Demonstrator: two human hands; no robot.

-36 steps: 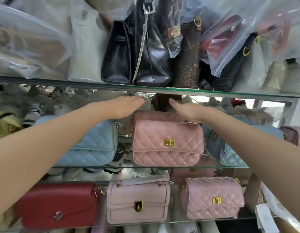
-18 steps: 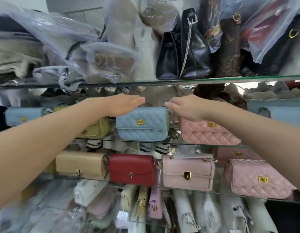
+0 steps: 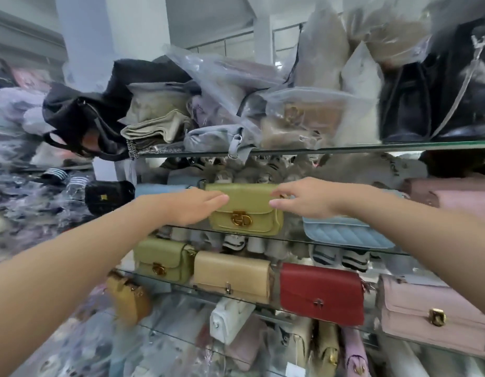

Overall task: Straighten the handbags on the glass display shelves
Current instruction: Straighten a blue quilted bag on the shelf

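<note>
Glass shelf (image 3: 293, 240): left hand (image 3: 192, 205), right hand (image 3: 312, 197) outstretched, released, fingers extended, flanking green handbag (image 3: 246, 202).

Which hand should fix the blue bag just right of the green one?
Probably the right hand: it is at the green bag's right end, with the blue bag just below its wrist. The left hand sits at the green bag's other end, farther away.
</note>
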